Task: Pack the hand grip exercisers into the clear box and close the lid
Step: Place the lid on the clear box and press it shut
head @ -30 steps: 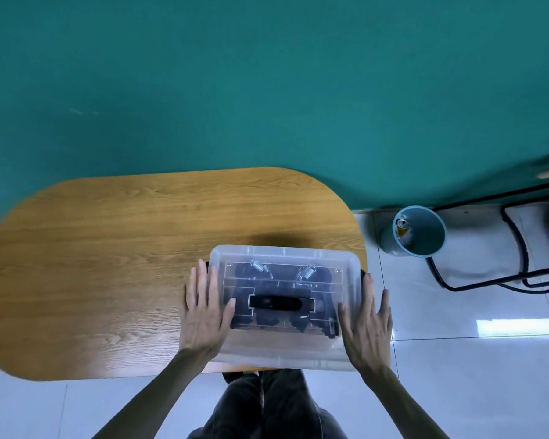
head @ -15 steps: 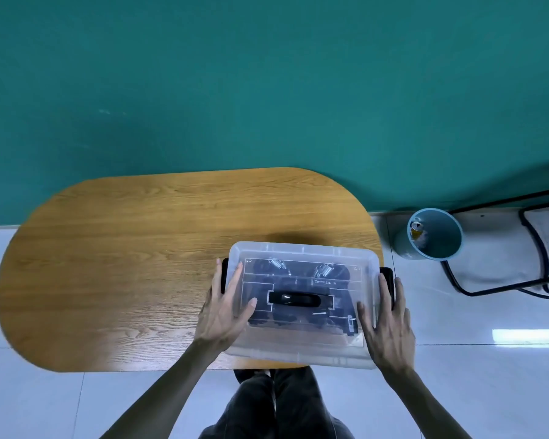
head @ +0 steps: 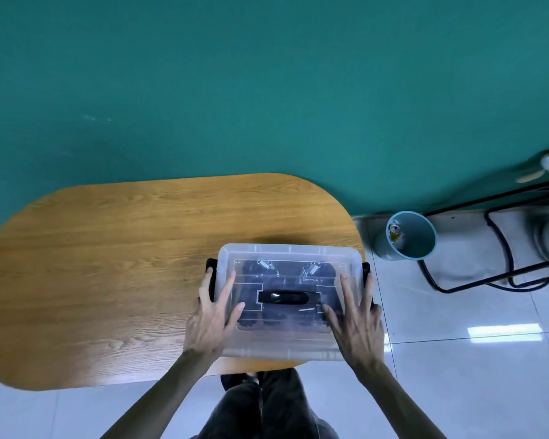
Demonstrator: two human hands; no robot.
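The clear box (head: pixel 286 343) sits at the right front end of the wooden table (head: pixel 108 264), its lid (head: pixel 287 253) on top with a black carry handle (head: pixel 282 297) in the middle. Black hand grip exercisers (head: pixel 267 270) with silver springs show through the lid. My left hand (head: pixel 211 318) lies on the lid's left end with straight fingers spread; some fingers touch the black left latch (head: pixel 210 269). My right hand (head: pixel 357 321) lies flat on the lid's right end, next to the black right latch (head: pixel 366 270).
A blue bin (head: pixel 408 236) holding a can stands on the white tiled floor to the right of the table. Black metal chair legs (head: pixel 488 248) lie beyond it. A teal wall runs behind the table. My legs are under the table's front edge.
Both hands have slid from the sides of the box up onto the lid's ends. The camera view has shifted, so the box sits further right in the picture.
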